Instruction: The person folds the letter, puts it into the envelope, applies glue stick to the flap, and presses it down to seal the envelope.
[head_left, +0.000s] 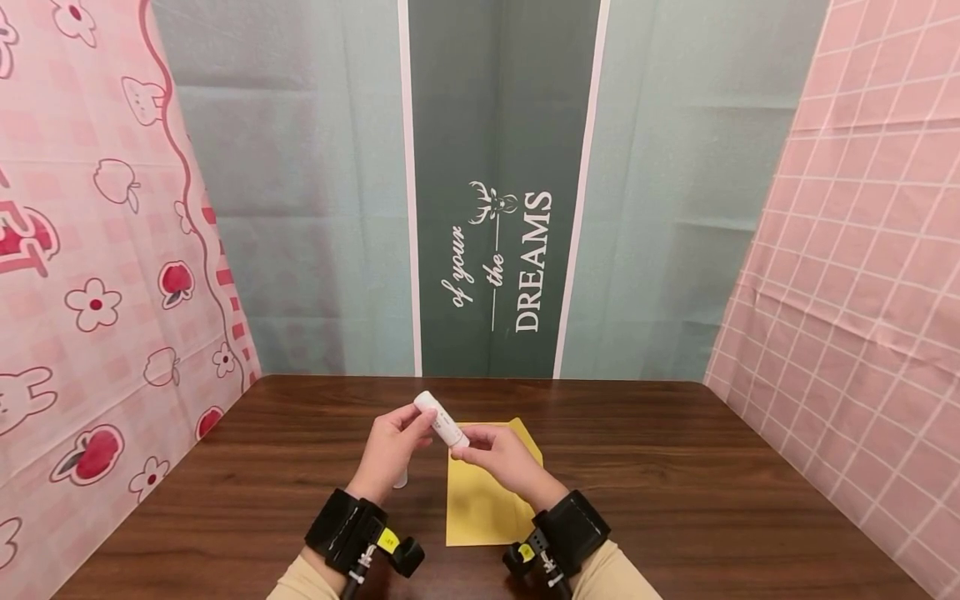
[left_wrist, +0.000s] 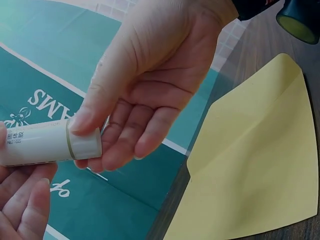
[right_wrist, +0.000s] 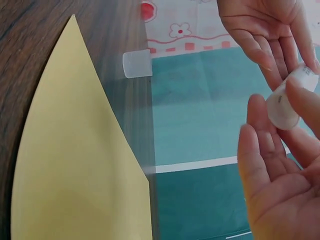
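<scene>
A white glue stick [head_left: 442, 420] with printed lettering is held at a tilt above the table, between both hands. My left hand [head_left: 392, 443] pinches its upper end between thumb and fingers. My right hand [head_left: 512, 458] pinches the lower end; in the left wrist view its thumb presses near the thin band round the glue stick [left_wrist: 37, 144]. Below the left hand stands or lies a whitish, translucent cap [right_wrist: 137, 64], mostly hidden by that hand in the head view. A yellow paper envelope [head_left: 486, 504] lies on the table, partly beneath the right hand.
The dark wood-grain table [head_left: 660, 467] reaches back to a green and teal cloth [head_left: 491, 125] with white lettering. Pink patterned cloth [head_left: 97, 242] hangs at the left, pink checked cloth [head_left: 870, 225] at the right. Each wrist carries a black strap with a small camera.
</scene>
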